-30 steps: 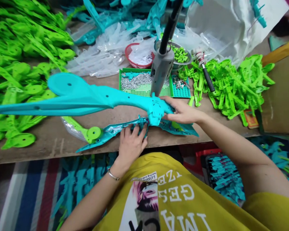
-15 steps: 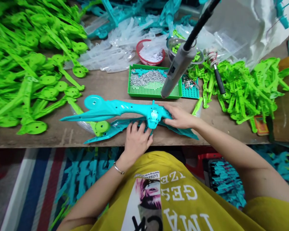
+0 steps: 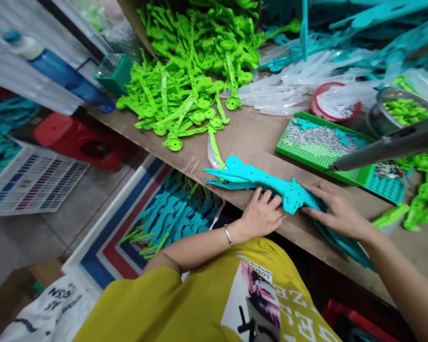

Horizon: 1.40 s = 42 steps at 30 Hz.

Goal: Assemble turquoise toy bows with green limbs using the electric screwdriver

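A long turquoise plastic toy shell [image 3: 271, 179] lies at the table's front edge, its two halves close together, with a round disc and pointed tips at the left end. My left hand [image 3: 263, 213] curls its fingers over the near edge, left of the knobby middle. On the other side of that knob, my right hand [image 3: 337, 209] grips the shell between thumb and fingers. A lime green arm [image 3: 216, 148] with a clear plastic piece reaches to the shell's left end. What lies between the halves is hidden.
Beyond the shell stands a green tray [image 3: 285, 151] of small silvery pieces, under a grey hanging tool [image 3: 385, 145]. A red basket [image 3: 319, 102], a metal bowl [image 3: 378, 114] and heaped lime green parts [image 3: 185, 90] are farther back. A red stool [image 3: 64, 135] stands at left.
The view has swung left. The turquoise halves, apart before, are now together, and the green wheel between them is mostly covered. Both hands remain on the shell.
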Available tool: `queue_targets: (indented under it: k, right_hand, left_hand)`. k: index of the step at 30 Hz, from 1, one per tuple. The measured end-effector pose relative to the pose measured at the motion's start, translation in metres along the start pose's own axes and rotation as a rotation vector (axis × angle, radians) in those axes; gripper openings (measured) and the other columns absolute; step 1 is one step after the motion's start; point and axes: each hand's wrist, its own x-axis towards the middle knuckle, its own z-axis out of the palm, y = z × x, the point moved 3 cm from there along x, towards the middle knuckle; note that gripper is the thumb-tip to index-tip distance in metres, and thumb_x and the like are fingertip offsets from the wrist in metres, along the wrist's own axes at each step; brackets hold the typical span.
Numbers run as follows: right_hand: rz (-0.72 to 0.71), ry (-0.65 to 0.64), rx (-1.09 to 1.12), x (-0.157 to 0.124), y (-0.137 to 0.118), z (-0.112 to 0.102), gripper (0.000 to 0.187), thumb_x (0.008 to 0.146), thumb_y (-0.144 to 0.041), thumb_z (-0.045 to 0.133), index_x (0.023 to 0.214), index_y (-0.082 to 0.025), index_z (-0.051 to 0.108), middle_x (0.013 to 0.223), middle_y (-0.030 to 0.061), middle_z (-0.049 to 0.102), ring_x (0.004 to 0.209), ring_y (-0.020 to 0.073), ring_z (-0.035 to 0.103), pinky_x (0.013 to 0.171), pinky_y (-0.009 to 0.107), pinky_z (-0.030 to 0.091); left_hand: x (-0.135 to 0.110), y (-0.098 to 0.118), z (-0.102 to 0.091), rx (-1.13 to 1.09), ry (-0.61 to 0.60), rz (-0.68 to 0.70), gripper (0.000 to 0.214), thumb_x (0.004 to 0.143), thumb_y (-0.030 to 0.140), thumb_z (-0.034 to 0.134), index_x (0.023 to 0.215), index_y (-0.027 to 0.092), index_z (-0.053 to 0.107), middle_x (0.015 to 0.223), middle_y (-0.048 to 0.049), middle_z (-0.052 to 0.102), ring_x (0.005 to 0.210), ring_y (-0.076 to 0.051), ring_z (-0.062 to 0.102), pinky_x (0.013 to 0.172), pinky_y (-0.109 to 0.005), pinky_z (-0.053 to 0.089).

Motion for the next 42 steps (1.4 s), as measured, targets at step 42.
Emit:
queue_targets:
  k: [42]
  right_hand:
    - [-0.055, 0.044, -0.754, -0.014, -0.027, 0.032, 0.081, 0.098, -0.023, 0.036, 0.161, -0.01, -0.013, 0.112, 0.0196, 0.058, 0.094, 0.0333, 0.06, 0.082, 0.049, 0.057]
  left_hand:
    - [-0.099, -0.097, -0.043, 0.095, 0.303, -0.392, 0.019, 0.093, 0.03, 0.056, 0.106, 0.024, 0.069, 0.101, -0.0085, 0.074, 0.103, -0.025, 0.064, 0.098, -0.046, 0.041]
